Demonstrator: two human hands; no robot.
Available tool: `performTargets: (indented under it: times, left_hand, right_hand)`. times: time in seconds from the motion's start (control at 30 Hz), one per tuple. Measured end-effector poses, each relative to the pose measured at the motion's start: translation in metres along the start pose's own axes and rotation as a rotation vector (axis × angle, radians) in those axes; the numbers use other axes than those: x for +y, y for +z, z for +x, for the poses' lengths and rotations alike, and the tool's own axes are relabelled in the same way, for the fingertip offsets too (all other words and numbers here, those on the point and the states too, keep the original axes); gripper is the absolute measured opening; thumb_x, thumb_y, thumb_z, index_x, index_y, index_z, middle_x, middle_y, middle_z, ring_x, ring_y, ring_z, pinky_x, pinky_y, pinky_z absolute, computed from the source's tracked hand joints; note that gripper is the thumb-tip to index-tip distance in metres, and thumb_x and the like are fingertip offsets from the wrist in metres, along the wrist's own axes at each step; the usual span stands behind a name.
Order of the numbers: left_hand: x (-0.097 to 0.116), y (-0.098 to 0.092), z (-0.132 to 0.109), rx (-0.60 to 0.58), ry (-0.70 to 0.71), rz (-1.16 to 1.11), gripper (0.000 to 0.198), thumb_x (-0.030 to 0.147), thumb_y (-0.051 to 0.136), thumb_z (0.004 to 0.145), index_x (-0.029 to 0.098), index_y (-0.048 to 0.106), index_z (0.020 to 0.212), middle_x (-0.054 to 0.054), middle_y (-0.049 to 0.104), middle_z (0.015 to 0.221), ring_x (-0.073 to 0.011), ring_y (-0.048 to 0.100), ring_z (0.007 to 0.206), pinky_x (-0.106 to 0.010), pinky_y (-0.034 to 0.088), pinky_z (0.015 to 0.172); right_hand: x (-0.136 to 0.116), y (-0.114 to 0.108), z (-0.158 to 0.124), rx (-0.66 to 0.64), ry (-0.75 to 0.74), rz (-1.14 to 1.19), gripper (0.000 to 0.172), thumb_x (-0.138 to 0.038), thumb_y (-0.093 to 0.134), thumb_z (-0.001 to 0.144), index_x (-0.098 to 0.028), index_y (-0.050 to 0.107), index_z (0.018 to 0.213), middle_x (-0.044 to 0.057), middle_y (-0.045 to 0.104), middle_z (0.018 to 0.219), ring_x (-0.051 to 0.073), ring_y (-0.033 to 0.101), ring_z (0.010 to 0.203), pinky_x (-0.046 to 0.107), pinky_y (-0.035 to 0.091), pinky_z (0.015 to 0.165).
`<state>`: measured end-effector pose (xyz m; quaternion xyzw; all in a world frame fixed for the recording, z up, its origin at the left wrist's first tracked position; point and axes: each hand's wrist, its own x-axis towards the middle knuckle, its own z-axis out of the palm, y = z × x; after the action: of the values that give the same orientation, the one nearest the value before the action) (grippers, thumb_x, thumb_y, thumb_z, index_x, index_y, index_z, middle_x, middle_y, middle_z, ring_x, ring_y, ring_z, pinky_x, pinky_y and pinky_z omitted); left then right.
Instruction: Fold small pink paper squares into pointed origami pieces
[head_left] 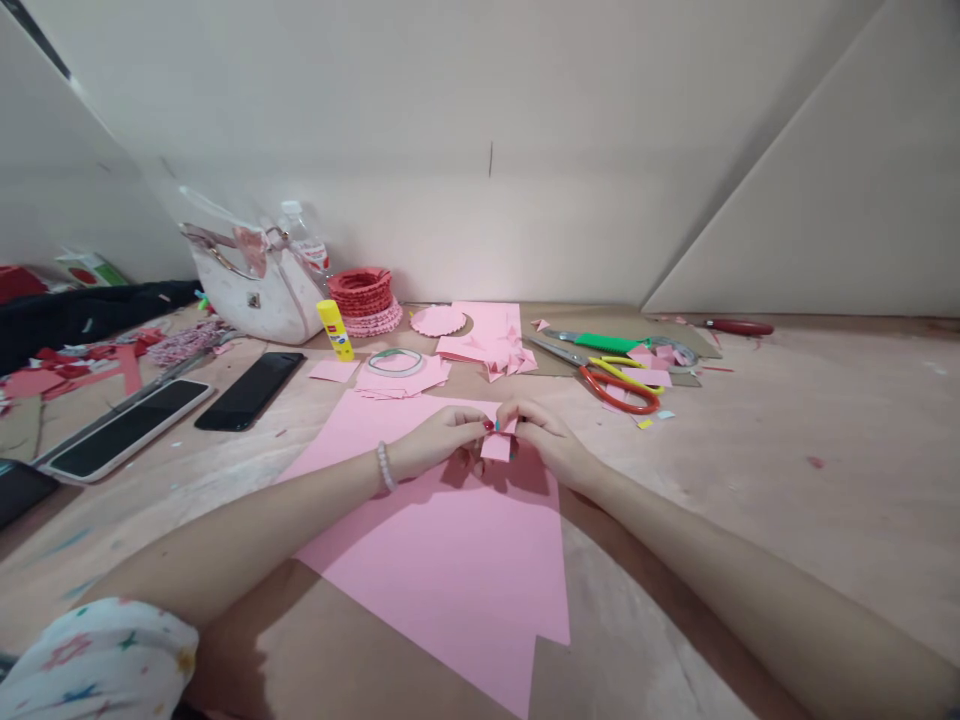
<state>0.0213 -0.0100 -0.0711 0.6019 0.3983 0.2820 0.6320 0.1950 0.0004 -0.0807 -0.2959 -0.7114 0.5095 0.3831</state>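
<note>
Left hand [448, 440], right hand [556, 450] pinch small paper [496, 446] over pink sheet [442, 570].
Wide tabletop [787, 520] right of pink sheet; scissors [619, 393] off far-right corner.

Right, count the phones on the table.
2 for certain: the black phone, in front of the white handbag, and, left of it, the pale-edged phone. A dark object cut off at the picture's left edge may be another.
</note>
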Motion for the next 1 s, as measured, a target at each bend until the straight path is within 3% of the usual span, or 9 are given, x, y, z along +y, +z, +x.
performTargets:
  times: [0.2,0.3,0.47,0.67,1.0]
  left_hand:
    - [0.0024,0.0012,-0.0012,-0.004,-0.008,-0.008,0.023,0.034,0.052,0.076,0.013,0.049,0.069,0.0,0.059,0.054,-0.0065,0.053,0.041,-0.014,0.034,0.035]
    - [0.002,0.0004,-0.0008,-0.013,-0.016,-0.024,0.024,0.036,0.052,0.076,0.013,0.05,0.071,0.0,0.059,0.054,-0.0061,0.05,0.036,-0.014,0.031,0.031]
    - [0.0005,-0.0031,-0.0009,-0.064,-0.041,-0.081,0.026,0.037,0.05,0.077,0.012,0.051,0.071,-0.003,0.062,0.057,-0.0095,0.057,0.044,-0.014,0.034,0.032]
    - [0.0005,-0.0043,-0.0029,-0.107,-0.022,-0.022,0.029,0.039,0.05,0.078,0.011,0.053,0.073,-0.002,0.059,0.051,-0.0073,0.052,0.037,-0.014,0.035,0.032]
    - [-0.0006,-0.0001,-0.0058,-0.054,0.032,0.205,0.036,0.047,0.042,0.08,0.013,0.046,0.068,-0.001,0.058,0.05,-0.0066,0.052,0.038,-0.014,0.036,0.036]
  right_hand:
    - [-0.0053,0.0013,-0.0004,0.088,-0.006,-0.154,0.009,-0.024,0.05,0.075,-0.02,0.051,0.083,0.0,0.052,0.08,0.01,0.046,0.061,0.022,0.038,0.054]
    - [-0.0064,0.0018,0.0005,0.119,0.03,-0.196,0.007,-0.024,0.052,0.075,-0.019,0.052,0.081,-0.001,0.05,0.073,0.009,0.043,0.056,0.021,0.036,0.051]
    - [-0.0048,0.0013,0.0007,0.063,0.074,-0.092,0.011,-0.03,0.05,0.078,-0.02,0.053,0.082,-0.002,0.047,0.066,0.01,0.044,0.058,0.021,0.037,0.052]
    - [-0.0083,0.0014,-0.0003,0.03,0.093,-0.069,0.011,-0.031,0.052,0.077,-0.02,0.053,0.078,-0.004,0.044,0.063,0.008,0.041,0.056,0.02,0.035,0.05]
    - [-0.01,0.0031,0.0001,0.0,0.155,-0.006,0.012,-0.03,0.051,0.076,-0.019,0.05,0.08,-0.006,0.042,0.056,0.008,0.042,0.051,0.019,0.032,0.047]
